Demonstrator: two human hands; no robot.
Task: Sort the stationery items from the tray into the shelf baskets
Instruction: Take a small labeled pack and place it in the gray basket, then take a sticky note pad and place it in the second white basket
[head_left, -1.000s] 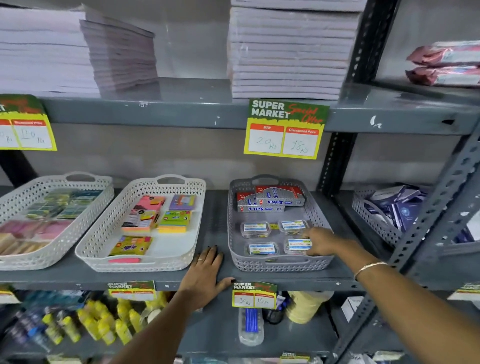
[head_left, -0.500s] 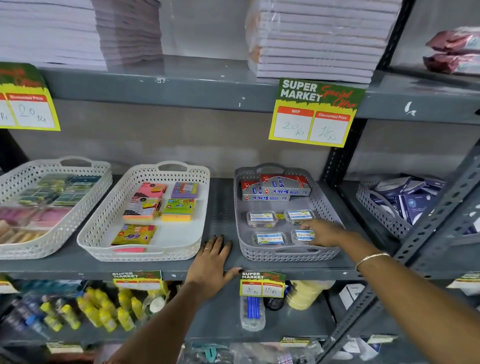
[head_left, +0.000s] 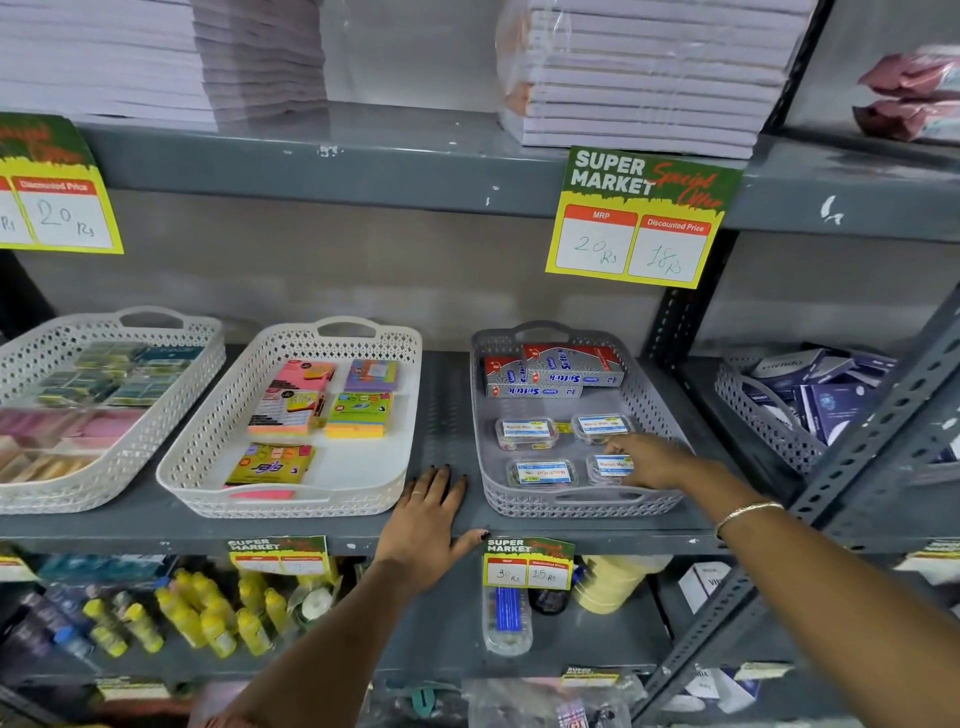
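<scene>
A grey basket (head_left: 670, 499) on the middle shelf holds red-and-blue boxes (head_left: 553, 370) at the back and several small clear boxes (head_left: 525, 432) with blue-white labels in front. My right hand (head_left: 647, 460) reaches into it from the right, fingers closed around the front-right clear box (head_left: 612, 464), which sits on the basket floor. My left hand (head_left: 426, 519) lies flat, fingers spread, on the shelf edge between the grey basket and a white basket (head_left: 208, 447) of bright sticky-note pads (head_left: 358, 415).
A second white basket (head_left: 156, 415) of packets stands far left. A grey basket (head_left: 753, 405) of dark blue packs sits right, behind the slanted metal upright (head_left: 852, 467). Paper stacks (head_left: 649, 78) fill the top shelf. Yellow bottles (head_left: 208, 618) and tape rolls sit below.
My right hand has slid a little deeper into the grey basket, staying on the front-right clear box. My left hand stays on the shelf edge. My view has shifted slightly.
</scene>
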